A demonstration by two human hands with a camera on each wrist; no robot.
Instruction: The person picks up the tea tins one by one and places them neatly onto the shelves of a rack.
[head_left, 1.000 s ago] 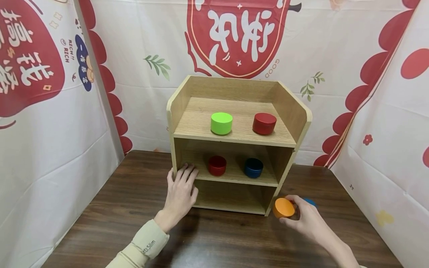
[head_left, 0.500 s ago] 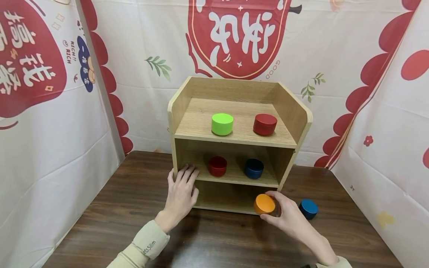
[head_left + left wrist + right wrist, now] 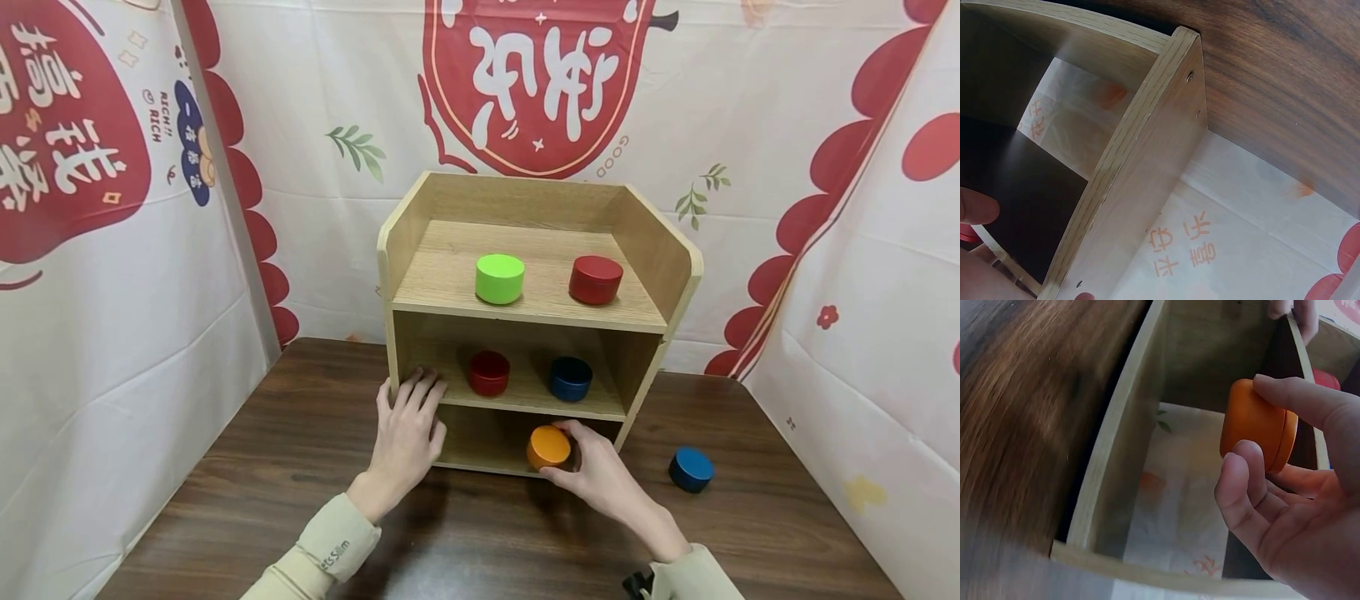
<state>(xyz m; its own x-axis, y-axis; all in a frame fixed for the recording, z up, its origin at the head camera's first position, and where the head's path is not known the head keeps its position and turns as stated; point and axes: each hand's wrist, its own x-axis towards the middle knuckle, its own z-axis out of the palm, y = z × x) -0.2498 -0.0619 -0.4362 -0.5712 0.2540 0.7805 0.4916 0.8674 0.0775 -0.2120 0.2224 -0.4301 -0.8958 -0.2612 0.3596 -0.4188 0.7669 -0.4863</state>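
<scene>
An orange round tin (image 3: 548, 447) is pinched between the thumb and fingers of my right hand (image 3: 600, 475), at the front opening of the lowest compartment of a wooden shelf (image 3: 525, 312). In the right wrist view the orange tin (image 3: 1254, 425) is tilted, with its lid seam visible. My left hand (image 3: 405, 433) grips the shelf's left side panel, with fingers on both sides of it. A red tin (image 3: 489, 374) and a dark blue tin (image 3: 570, 379) stand on the middle level. Up on the top level are a green tin (image 3: 499, 279) and another red tin (image 3: 596, 280).
A blue tin (image 3: 691, 469) stands on the dark wooden table (image 3: 480, 550), right of the shelf. Printed white cloth (image 3: 315, 250) hangs behind and on both sides. The shelf's middle board (image 3: 540, 407) lies just above my right hand.
My right hand has carried the orange tin leftward, from beside the shelf's right edge to the lowest compartment's opening. The blue tin on the table is now uncovered. My left hand stays put.
</scene>
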